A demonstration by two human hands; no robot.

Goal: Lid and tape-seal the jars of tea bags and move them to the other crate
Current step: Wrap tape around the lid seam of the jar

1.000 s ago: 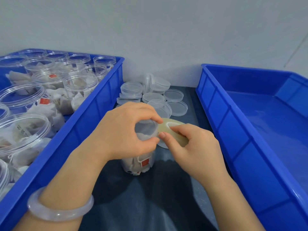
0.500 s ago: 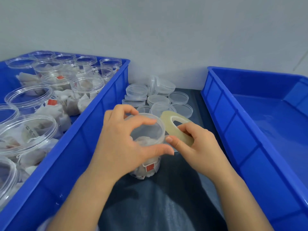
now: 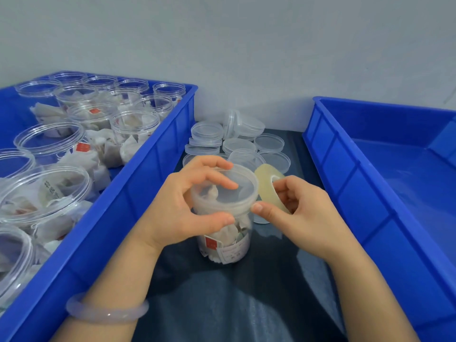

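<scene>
The left crate point(image 3: 158, 169) and right crate point(image 3: 345, 181) are bright blue. The jar point(image 3: 243, 245) is clear, its tea bags point(image 3: 227, 234) white with a red tag point(image 3: 211, 242). The tape point(image 3: 265, 186) is pale yellow, the worktop point(image 3: 234, 304) dark blue-grey.

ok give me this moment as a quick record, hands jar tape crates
jar: upright, tea bags inside
lid: on the jar
left hand: grips the jar's top round the lid
right hand: holds the tape roll, thumb at the lid's edge
tape roll: right of the jar, beside its lid
left crate: holds open jars, no lids
right crate: right of the jar
spare lids: piled behind the jar
</scene>
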